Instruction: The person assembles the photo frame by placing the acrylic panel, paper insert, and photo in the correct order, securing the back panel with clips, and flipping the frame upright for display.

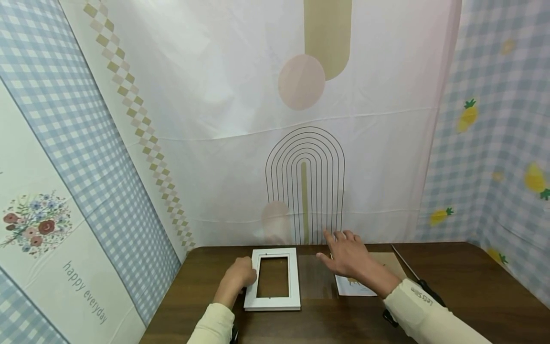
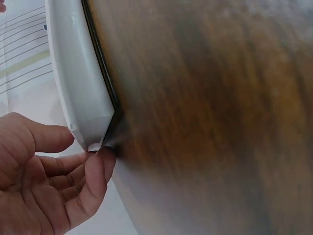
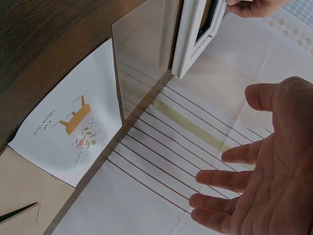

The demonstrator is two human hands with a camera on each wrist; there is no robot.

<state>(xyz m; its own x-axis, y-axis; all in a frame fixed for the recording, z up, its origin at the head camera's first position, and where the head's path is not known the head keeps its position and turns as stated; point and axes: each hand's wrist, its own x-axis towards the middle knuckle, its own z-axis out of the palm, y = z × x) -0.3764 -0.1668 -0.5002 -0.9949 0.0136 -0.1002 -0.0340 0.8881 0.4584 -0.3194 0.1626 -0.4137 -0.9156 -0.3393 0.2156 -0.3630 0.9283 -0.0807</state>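
A pale hanging cloth with a printed arch of thin lines rises behind the desk, whose dark brown top shows wood grain and rounded far corners.

Close to the desk's far edge, left of its middle, is the white frame. Its long axis runs from the near edge toward the far edge, one short side facing the far edge. It is a smooth white rectangle with a stepped inner border; brown wood shows through its opening, and small dark marks sit at the middle of both short inner sides. Whether it lies fully flat is unclear.

Right of it, toward the far right corner, a printed sheet carries flowers, an orange shape and size lettering. Between sheet and frame lies a clear pane; a tan board lies on the sheet's other side.

The right hand is spread, fingers apart, above the sheet near the far edge, gripping nothing. The left hand pinches the frame's left side between thumb and fingers.

Beyond the board, a thin tool with a dark handle slants, its tip toward the far edge.
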